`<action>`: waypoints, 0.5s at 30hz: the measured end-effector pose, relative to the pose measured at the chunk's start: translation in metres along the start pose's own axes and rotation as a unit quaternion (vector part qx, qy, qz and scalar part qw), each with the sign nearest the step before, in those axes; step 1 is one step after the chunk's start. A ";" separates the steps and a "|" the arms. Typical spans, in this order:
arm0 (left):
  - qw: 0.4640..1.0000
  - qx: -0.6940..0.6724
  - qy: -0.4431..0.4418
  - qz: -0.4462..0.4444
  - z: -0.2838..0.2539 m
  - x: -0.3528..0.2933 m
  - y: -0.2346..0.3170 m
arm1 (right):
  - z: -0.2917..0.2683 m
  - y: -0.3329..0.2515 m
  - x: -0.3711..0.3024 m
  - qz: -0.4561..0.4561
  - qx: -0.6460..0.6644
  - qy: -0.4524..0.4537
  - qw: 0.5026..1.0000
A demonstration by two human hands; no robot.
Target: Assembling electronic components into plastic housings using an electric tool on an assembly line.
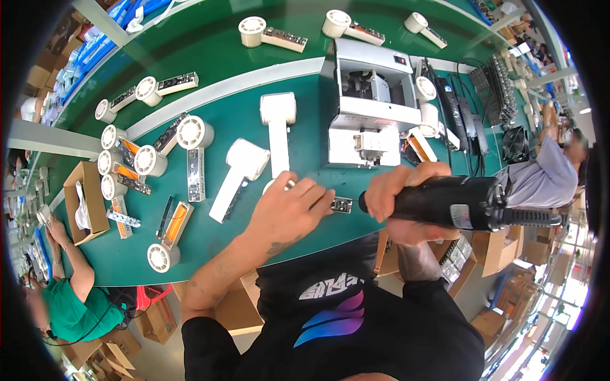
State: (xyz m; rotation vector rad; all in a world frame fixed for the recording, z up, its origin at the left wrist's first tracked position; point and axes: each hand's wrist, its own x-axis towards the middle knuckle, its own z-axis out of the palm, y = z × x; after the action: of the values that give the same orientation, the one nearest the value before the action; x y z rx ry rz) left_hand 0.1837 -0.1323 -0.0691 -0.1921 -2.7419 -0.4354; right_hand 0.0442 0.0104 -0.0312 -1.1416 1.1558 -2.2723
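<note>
My left hand (289,206) is closed over a white handheld fan lying sideways at the near table edge. Only a sliver of its white body shows by the thumb, and its circuit board (342,204) sticks out past my fingertips. My right hand (394,193) grips a thick black electric screwdriver (448,202), held level, its dark nose toward the circuit board. Whether the nose touches the board cannot be made out. Just beyond my left hand lie two white handheld fans, one upright-pointing (278,130) and one slanted (238,174).
A grey metal machine (372,95) stands at the back centre-right. Several fans with open handles, such as one fan (196,159), lie to the left. More lie on the green belt (216,47) behind. A cardboard box (86,203) and a person in green (82,311) are at far left.
</note>
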 end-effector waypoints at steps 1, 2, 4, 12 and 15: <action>1.000 0.017 0.002 0.003 0.001 -0.002 0.002 | -0.001 -0.003 0.003 -0.004 -0.001 -0.002 1.000; 1.000 0.019 0.006 0.005 0.002 -0.004 0.003 | -0.004 -0.007 0.007 -0.014 0.018 -0.021 1.000; 0.999 0.036 0.019 0.024 0.004 -0.006 0.000 | -0.006 -0.021 0.023 -0.064 0.054 -0.008 0.996; 0.994 0.097 0.046 -0.025 0.015 0.003 0.021 | 0.009 -0.017 0.071 -0.006 -0.178 0.045 0.983; 0.994 0.087 0.044 -0.038 0.017 0.000 0.023 | 0.020 -0.017 0.065 0.022 -0.185 0.083 0.979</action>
State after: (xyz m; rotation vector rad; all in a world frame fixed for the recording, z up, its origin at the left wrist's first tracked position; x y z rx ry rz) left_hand 0.1825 -0.1056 -0.0781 -0.0241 -2.6882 -0.2161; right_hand 0.0208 -0.0294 0.0218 -1.0495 1.7061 -2.2111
